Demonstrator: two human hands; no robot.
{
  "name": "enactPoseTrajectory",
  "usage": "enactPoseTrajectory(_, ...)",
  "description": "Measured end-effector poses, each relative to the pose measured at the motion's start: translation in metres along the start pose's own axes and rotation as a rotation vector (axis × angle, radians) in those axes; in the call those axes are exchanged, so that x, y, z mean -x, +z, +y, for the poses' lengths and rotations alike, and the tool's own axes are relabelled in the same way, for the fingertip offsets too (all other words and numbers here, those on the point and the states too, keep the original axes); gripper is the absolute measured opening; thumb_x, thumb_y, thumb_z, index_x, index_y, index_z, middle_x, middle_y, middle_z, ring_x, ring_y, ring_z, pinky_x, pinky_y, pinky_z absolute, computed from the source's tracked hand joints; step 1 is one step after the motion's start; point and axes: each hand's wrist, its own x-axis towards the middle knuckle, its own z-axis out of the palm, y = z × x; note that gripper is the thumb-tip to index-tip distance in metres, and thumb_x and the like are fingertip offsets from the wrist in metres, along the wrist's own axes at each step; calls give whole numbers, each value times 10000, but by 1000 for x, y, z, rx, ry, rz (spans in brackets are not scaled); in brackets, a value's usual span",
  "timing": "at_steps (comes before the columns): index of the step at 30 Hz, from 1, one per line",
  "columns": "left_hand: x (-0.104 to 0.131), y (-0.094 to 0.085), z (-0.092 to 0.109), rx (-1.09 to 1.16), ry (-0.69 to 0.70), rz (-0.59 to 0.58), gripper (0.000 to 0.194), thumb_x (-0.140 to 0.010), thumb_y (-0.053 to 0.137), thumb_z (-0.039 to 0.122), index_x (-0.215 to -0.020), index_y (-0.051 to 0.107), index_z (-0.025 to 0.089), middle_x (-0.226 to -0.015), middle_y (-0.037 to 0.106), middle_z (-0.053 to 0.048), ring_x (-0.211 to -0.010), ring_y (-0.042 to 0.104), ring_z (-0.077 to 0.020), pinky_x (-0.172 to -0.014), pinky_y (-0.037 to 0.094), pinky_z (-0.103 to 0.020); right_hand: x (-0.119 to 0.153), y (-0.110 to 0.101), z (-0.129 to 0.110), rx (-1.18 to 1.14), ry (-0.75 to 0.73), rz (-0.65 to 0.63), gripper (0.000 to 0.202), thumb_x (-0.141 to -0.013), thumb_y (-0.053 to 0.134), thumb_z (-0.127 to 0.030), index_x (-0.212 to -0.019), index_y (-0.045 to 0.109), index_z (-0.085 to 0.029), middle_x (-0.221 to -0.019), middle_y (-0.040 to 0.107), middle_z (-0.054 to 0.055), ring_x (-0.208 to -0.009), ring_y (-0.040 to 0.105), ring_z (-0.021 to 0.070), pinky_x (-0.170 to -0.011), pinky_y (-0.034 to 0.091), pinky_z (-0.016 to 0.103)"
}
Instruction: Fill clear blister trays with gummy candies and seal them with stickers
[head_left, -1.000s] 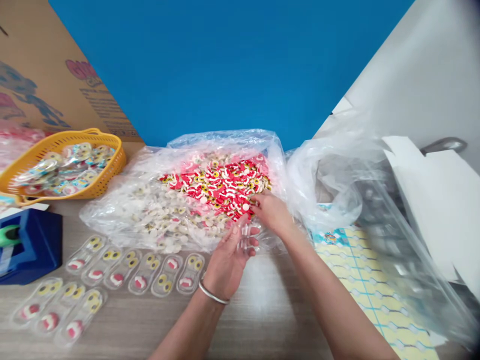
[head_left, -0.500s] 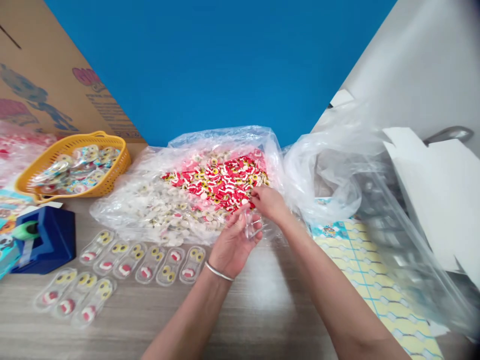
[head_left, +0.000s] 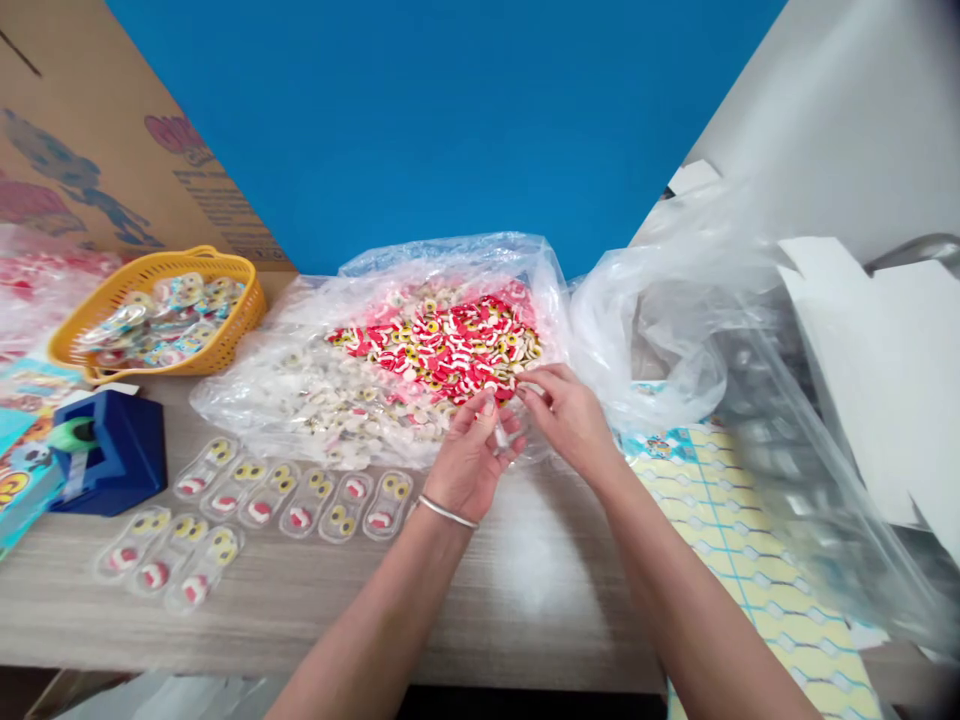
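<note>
My left hand (head_left: 476, 455) is closed on a small clear plastic blister shell (head_left: 500, 432), gripped between thumb and fingers. Just right of it, my right hand (head_left: 566, 412) has its thumb and fingertips drawn together at the near edge of a heap of loose pieces (head_left: 450, 345). Whatever sits in that pinch is too small to make out. The heap has red-and-white mouth shapes and yellow eye shapes, lying in an opened clear plastic bag (head_left: 300, 400). Left of my hands, filled blister shells (head_left: 302, 503) lie in two rows, each showing yellow eyes and a red mouth.
A yellow basket (head_left: 251, 305) of packed pieces stands at the back left, with a blue tape dispenser (head_left: 139, 450) before it. On the right are a yellow printed sheet (head_left: 750, 530), clear plastic packaging (head_left: 810, 480) and white card (head_left: 862, 350). A blue panel (head_left: 450, 120) rises behind.
My right hand has pulled back slightly to the right from the heap and the left hand. The left hand still holds the blister shell. The view has tilted down, showing the table's front edge.
</note>
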Motion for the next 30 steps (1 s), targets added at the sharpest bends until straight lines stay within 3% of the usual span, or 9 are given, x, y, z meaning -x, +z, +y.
enactPoseTrajectory(5, 1, 4, -4, -45, 73, -1, 389, -768, 770, 307, -1118, 624, 221, -910, 694, -30, -804, 661, -142, -693, 513, -261, 34, -15, -32, -329, 66, -296, 120, -824, 629, -293, -776, 684, -197, -737, 648, -2, -643, 549, 135, -611, 427, 256)
enactPoseTrajectory(12, 7, 6, -9, -193, 152, -27, 466, -777, 751, 371, -1198, 631, 212, -936, 718, -68, -922, 686, -206, -713, 515, -280, 46, -12, -23, -658, 187, -361, 201, -811, 656, -376, -745, 644, -186, -758, 622, -1, -718, 535, 138, -694, 445, 273)
enactPoseTrajectory(16, 10, 3, -11, -225, 143, -92, 451, -801, 725, 376, -1209, 634, 206, -967, 725, -74, -922, 694, -208, -771, 536, -320, 55, -21, -22, -702, 242, -290, 226, -819, 650, -395, -732, 608, -191, -669, 546, -29, -603, 468, 105, -598, 397, 241)
enactPoseTrajectory(19, 12, 3, -11, -222, 123, -74, 437, -826, 700, 359, -1225, 616, 202, -1007, 719, -74, -902, 699, -206, -780, 558, -340, 77, -39, -23, -520, 255, -150, 203, -844, 603, -361, -722, 560, -205, -619, 488, -41, -562, 436, 106, -546, 357, 236)
enactPoseTrajectory(23, 10, 5, -8, -196, 82, 2, 412, -876, 635, 354, -1255, 583, 200, -1000, 720, -89, -865, 709, -198, -752, 572, -318, 118, -58, -1, 140, 272, 6, 173, -859, 552, -264, -698, 525, -205, -693, 530, -15, -613, 486, 128, -584, 347, 258)
enactPoseTrajectory(26, 8, 8, -8, -143, 4, 26, 368, -895, 599, 354, -1229, 584, 202, -1020, 715, -99, -888, 713, -202, -754, 574, -307, 135, -62, 29, 567, 388, -6, 171, -873, 557, -257, -713, 543, -198, -778, 571, 4, -584, 489, 127, -551, 288, 265)
enactPoseTrajectory(28, 5, 9, -7, -97, -30, 40, 330, -896, 591, 346, -1194, 592, 205, -1038, 710, -101, -909, 713, -208, -755, 573, -302, 132, -63, 40, 649, 403, -29, 187, -897, 560, -297, -737, 565, -200, -805, 589, 11, -581, 512, 133, -536, 276, 264)
enactPoseTrajectory(30, 2, 9, -6, -58, -44, 56, 293, -896, 581, 341, -1154, 603, 202, -1063, 704, -103, -920, 715, -217, -746, 574, -300, 115, -64, 37, 605, 324, -7, 218, -927, 545, -347, -765, 588, -207, -809, 601, 14, -625, 555, 148, -560, 322, 264)
